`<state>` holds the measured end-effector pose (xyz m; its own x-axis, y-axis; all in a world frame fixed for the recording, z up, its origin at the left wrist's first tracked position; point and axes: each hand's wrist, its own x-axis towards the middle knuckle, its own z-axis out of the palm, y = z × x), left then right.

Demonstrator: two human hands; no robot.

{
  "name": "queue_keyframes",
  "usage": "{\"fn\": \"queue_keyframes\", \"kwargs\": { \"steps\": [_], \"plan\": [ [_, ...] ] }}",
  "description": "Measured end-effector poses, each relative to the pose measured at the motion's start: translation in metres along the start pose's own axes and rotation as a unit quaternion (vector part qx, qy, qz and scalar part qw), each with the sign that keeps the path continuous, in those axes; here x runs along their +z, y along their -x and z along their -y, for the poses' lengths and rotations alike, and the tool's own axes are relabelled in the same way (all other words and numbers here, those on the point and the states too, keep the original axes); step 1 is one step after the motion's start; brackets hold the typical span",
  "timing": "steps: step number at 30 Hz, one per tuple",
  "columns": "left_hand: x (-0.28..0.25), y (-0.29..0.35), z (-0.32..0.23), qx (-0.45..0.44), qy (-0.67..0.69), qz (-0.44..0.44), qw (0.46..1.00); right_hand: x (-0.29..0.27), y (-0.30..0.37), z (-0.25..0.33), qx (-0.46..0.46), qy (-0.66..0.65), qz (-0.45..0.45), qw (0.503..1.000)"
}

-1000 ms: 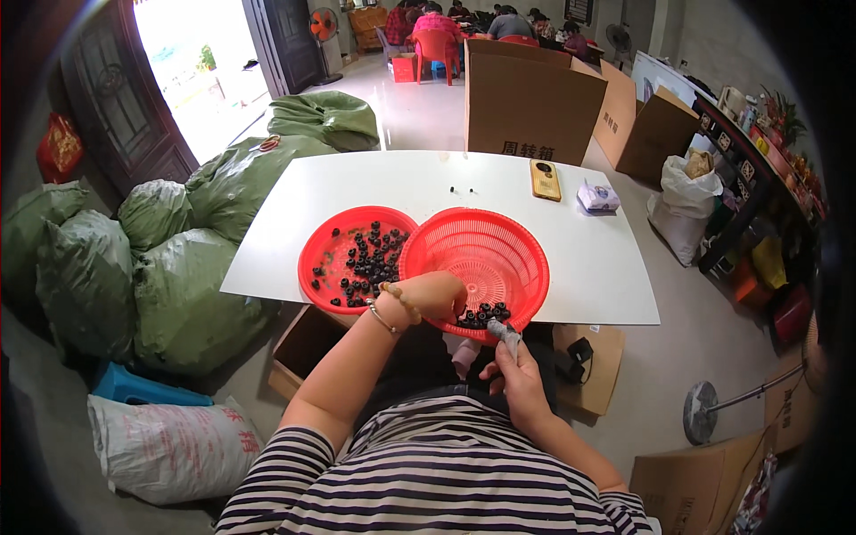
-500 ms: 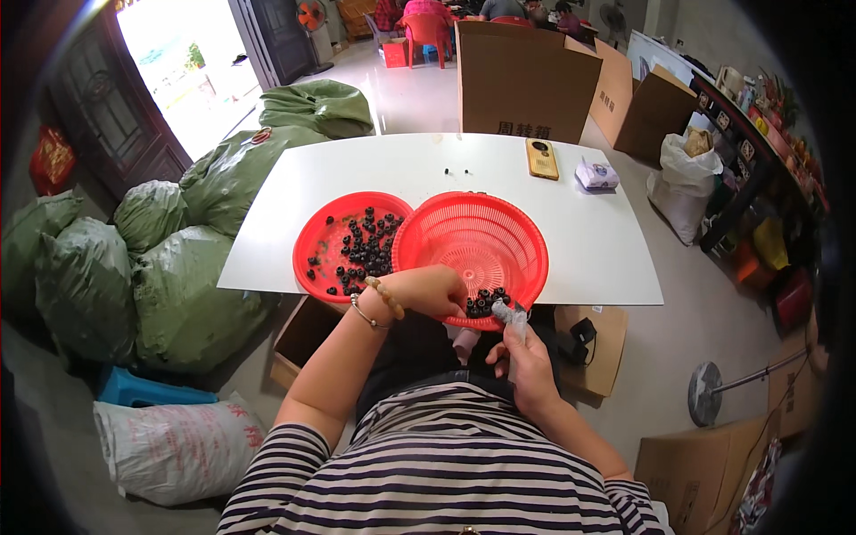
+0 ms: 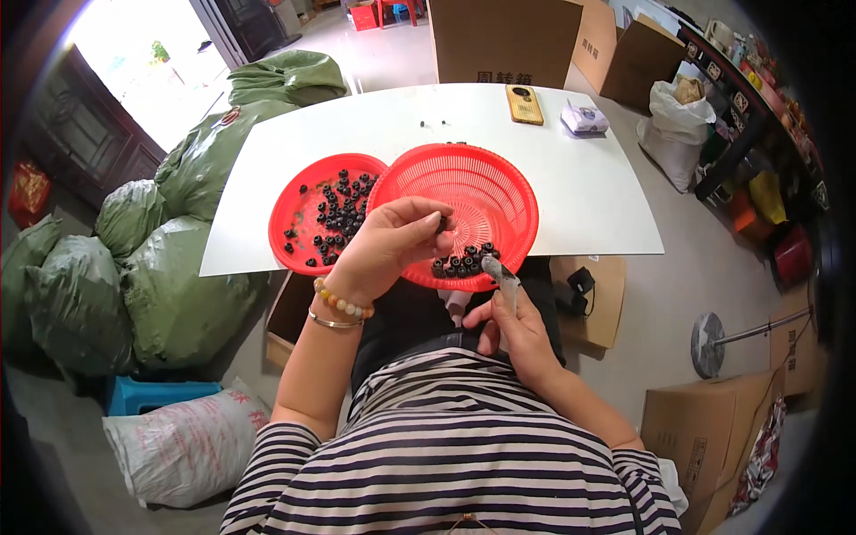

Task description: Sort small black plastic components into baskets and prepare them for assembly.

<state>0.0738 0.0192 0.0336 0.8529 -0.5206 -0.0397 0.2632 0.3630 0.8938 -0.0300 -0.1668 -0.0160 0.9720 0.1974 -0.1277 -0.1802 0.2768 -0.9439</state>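
Fingers of left hand (image 3: 388, 242) pinch over red basket (image 3: 464, 209).

The person wears a short-sleeved knit top with black and cream horizontal stripes (image 3: 455, 455), dark trousers (image 3: 406, 312) below it, and, at the wrist of the left hand (image 3: 388, 242), a beaded bracelet of pale yellow and amber beads (image 3: 341, 301) beside a thin metal bangle (image 3: 332, 322).

Brown cardboard boxes (image 3: 504, 40) stand on the floor beyond the worktop (image 3: 588, 187). A yellow rectangular phone (image 3: 524, 104) and a small pale packet (image 3: 584, 118) lie at its far edge. Another brown carton (image 3: 704, 437) stands lower right.
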Motion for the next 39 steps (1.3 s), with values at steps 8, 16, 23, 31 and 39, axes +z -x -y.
{"fn": "queue_keyframes", "kwargs": {
  "steps": [8, 16, 23, 31, 39],
  "plan": [
    [0.029, 0.035, 0.030, -0.025, 0.123, 0.025, 0.992, 0.011, 0.004, 0.030, -0.197, 0.077, -0.025, 0.977],
    [0.041, 0.042, 0.048, -0.024, 0.103, -0.018, 0.994, 0.013, 0.001, 0.025, -0.153, -0.001, -0.003, 0.988],
    [0.044, 0.044, 0.060, 0.111, -0.086, -0.095, 0.985, 0.014, 0.000, 0.018, -0.133, -0.030, 0.007, 0.991],
    [0.048, 0.047, 0.052, 0.084, -0.035, -0.052, 0.994, 0.010, 0.003, 0.022, -0.017, -0.038, -0.016, 0.999],
    [0.029, 0.056, 0.051, 0.071, 0.036, -0.023, 0.997, 0.007, 0.003, 0.023, 0.008, -0.080, 0.006, 0.997]
  ]
}}
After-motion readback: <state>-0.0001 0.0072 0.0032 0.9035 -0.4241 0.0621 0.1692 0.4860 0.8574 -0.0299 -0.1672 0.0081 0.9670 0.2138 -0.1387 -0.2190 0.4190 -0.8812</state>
